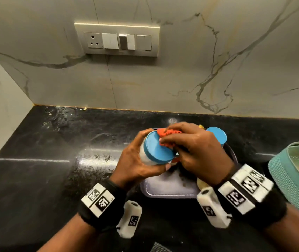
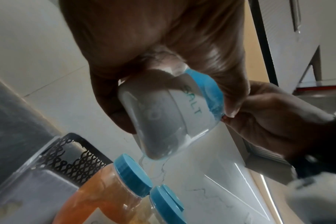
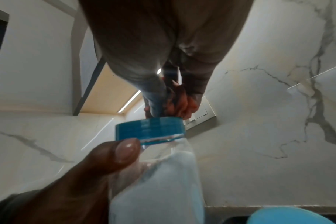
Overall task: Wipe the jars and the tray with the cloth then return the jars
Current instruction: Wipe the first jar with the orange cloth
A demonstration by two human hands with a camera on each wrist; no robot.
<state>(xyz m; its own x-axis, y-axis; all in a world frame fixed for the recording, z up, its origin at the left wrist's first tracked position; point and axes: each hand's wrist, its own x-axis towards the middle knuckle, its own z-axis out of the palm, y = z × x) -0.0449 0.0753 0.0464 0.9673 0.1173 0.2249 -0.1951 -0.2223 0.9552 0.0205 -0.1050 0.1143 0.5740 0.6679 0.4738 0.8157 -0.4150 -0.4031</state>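
Salt jar (image 1: 149,151), white contents, blue lid, tilted above tray (image 1: 165,188); left hand (image 1: 136,164) fingers curled round body. Right hand (image 1: 194,151) fingers pinching orange cloth (image 1: 167,139) against lid. Left wrist only: "SALT" lettering, orange-filled jar (image 2: 98,194) below.

My head view looks down at the counter (image 1: 36,179); both wrist views sit close, sharing the salt jar (image 2: 169,115) at 12 o'clock.
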